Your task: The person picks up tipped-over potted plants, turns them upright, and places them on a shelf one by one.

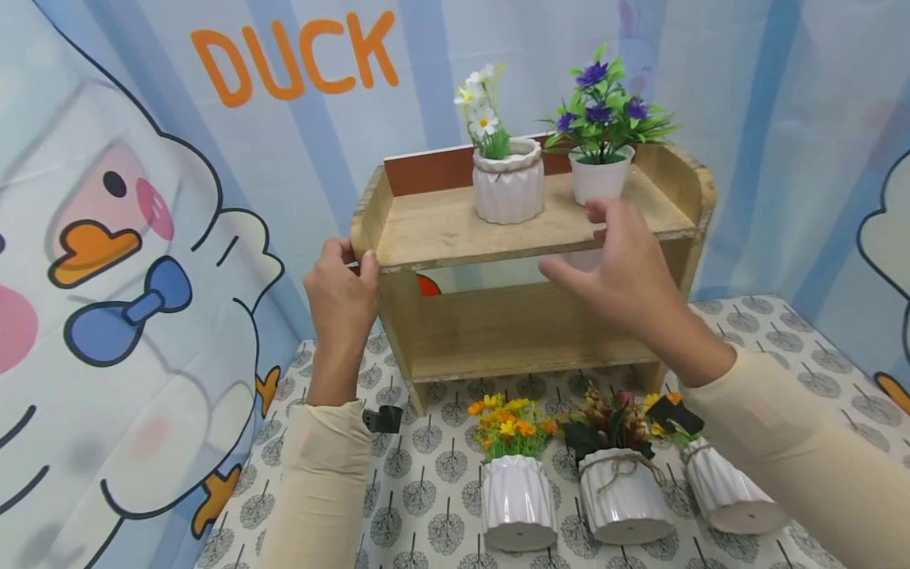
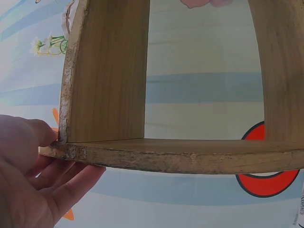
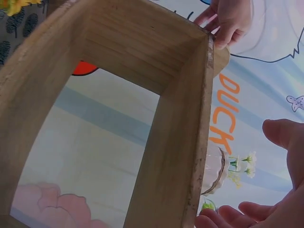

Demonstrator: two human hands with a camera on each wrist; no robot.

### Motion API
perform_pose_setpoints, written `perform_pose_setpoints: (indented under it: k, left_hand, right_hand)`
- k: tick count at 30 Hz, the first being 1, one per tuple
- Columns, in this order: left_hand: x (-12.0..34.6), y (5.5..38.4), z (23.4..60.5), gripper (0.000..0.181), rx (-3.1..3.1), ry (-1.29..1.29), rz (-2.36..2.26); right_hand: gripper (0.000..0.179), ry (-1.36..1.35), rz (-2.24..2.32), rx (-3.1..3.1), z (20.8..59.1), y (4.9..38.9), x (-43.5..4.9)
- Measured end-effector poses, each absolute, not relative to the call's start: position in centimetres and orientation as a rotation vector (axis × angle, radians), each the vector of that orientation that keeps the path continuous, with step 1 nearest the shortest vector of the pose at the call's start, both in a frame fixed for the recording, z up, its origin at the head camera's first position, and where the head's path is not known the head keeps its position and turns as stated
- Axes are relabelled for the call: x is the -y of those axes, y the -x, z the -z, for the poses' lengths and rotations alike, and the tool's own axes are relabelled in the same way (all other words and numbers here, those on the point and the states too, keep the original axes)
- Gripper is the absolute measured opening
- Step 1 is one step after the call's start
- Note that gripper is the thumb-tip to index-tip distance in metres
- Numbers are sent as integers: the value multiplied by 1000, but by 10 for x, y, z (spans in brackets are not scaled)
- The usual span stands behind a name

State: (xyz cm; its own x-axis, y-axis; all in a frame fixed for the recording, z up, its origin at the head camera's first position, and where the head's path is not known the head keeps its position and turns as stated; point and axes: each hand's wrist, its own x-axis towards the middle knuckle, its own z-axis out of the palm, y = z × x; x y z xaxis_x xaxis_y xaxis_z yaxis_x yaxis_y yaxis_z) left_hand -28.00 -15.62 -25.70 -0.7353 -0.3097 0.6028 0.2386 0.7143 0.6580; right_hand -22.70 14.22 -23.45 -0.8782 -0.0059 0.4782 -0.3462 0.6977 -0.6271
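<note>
A two-tier wooden shelf [image 1: 540, 328] stands against the back. My left hand [image 1: 343, 292] grips its upper left corner, thumb at the front edge and fingers along the outer side; the left wrist view shows that hand [image 2: 33, 175] around the board's corner. My right hand [image 1: 622, 273] is held before the top board's front edge, thumb and fingers spread apart with nothing between them. Just behind its fingertips sits a white pot with purple flowers [image 1: 600, 178]. Left of that, a ribbed white pot with white daisies [image 1: 508, 186] stands on the top board.
In front of the shelf, a pot of orange-yellow flowers [image 1: 519, 502], a pot of dark reddish flowers [image 1: 626, 498] and a third white pot [image 1: 732, 490] lie tilted on the tree-patterned cloth [image 1: 426, 474]. Behind hangs a curtain [image 1: 320, 158] printed with a duck.
</note>
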Motion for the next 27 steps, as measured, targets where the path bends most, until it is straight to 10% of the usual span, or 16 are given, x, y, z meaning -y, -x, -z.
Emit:
perform_pose_setpoints:
  k: [27]
  left_hand:
    - [155,279,255,28,2212,-79,965]
  right_hand:
    - [93,-156,-921,2834,290,208,-188]
